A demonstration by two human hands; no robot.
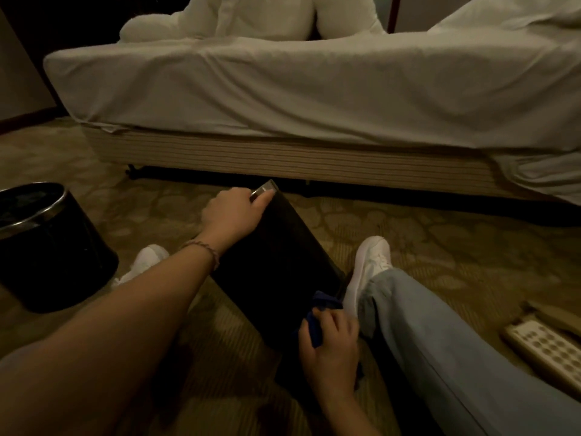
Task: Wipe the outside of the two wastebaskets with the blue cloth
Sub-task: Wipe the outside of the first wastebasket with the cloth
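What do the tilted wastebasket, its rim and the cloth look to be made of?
Tilted wastebasket: matte black body, maybe leatherette or plastic; too dim to tell. Its rim: polished metal by its bright glint. Blue cloth: soft fabric, bunching in folds under the right hand.

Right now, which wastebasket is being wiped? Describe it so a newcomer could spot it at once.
In front of the bed, on the carpet between the person's white shoes, lies a black bin. The left hand grips its metal rim and the right hand presses a blue cloth to it; the other bin, far left, stands untouched.
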